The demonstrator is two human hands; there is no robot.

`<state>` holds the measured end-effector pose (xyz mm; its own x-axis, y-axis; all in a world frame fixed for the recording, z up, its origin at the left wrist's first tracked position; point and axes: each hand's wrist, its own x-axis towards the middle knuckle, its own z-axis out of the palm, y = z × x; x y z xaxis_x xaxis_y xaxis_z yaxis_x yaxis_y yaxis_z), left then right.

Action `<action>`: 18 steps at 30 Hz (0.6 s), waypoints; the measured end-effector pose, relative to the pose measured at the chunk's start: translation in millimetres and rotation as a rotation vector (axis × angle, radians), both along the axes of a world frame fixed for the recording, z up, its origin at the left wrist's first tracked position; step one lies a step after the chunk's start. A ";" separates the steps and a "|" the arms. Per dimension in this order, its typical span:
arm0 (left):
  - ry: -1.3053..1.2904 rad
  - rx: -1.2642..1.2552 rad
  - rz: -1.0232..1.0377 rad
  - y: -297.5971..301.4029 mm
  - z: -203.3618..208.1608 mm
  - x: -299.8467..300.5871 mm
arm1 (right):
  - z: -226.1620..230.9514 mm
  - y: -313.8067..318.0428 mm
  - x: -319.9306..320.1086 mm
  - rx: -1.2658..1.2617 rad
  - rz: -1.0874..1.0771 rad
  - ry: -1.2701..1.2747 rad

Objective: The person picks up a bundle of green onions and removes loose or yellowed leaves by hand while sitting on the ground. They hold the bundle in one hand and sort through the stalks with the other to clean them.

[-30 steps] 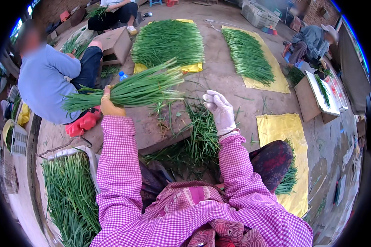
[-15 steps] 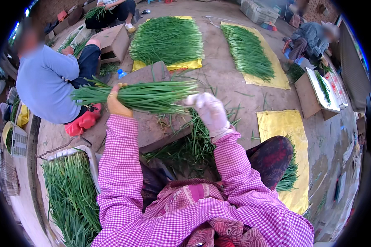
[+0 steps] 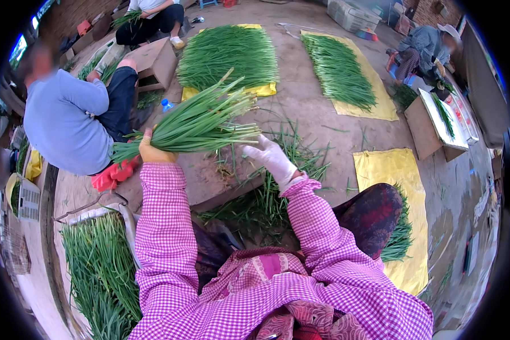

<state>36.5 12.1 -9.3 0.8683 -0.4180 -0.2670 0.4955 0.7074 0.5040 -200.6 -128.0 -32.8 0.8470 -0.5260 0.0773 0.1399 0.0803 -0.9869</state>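
Observation:
A thick bunch of garlic chives (image 3: pixel 201 124) is gripped in my left hand (image 3: pixel 154 151), which wears a yellowish glove. The pale stalk ends fan out toward the right and upward, while the green leaf tips trail past my wrist on the left. My right hand (image 3: pixel 273 161), in a white glove, is just below and right of the stalk ends with fingers apart and nothing in them. Under the bunch is a low flat block (image 3: pixel 221 181) strewn with trimmings. Loose chives (image 3: pixel 275 195) lie in a heap between the block and my knees.
A white crate of chives (image 3: pixel 99 260) stands at my left. Chives cover yellow sheets (image 3: pixel 382 102) ahead, and another yellow sheet (image 3: pixel 388 164) lies by my right knee. A co-worker (image 3: pixel 68 113) sits close on the left; another (image 3: pixel 428 51) is at far right, beside a wooden box (image 3: pixel 430 133).
The bunch has gone from level to tilted, its stalk ends spreading upward. My right hand has moved down and left, its fingers opening from a curled shape.

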 end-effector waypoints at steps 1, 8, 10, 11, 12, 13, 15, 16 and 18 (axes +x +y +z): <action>0.007 0.008 0.008 -2.8 -0.5 -1.6 | -4.1 1.0 6.5 0.078 -0.006 0.108; 0.022 -0.153 -0.060 10.6 -9.1 17.6 | -15.8 -44.8 -28.2 0.373 -0.294 -0.500; 0.009 -0.153 -0.018 14.0 8.5 5.3 | -5.8 -50.5 -38.4 0.276 -0.446 -0.302; -0.021 -0.145 -0.005 13.4 6.0 5.9 | -1.1 -51.7 -36.4 0.171 -0.398 -0.238; -0.031 -0.130 0.007 14.0 3.7 7.0 | 8.6 -43.7 -28.1 0.022 -0.357 -0.151; -0.040 -0.110 0.017 13.3 -1.4 9.2 | 16.5 -30.8 -14.4 -0.123 -0.314 -0.062; -0.087 -0.080 0.023 7.9 -4.1 5.8 | 9.3 -11.3 14.0 -0.583 -0.360 0.061; -0.125 -0.075 0.023 2.4 -0.9 -2.4 | 8.1 -5.2 24.7 -0.907 -0.442 0.098; -0.157 -0.089 0.059 1.9 1.3 -0.8 | 15.6 1.3 20.1 -0.341 -0.270 -0.086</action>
<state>35.7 13.9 -8.0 0.9201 -0.3812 -0.0903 0.3720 0.7779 0.5065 -180.5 -126.7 -17.2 0.6658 -0.6595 0.3488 0.1937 -0.2988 -0.9345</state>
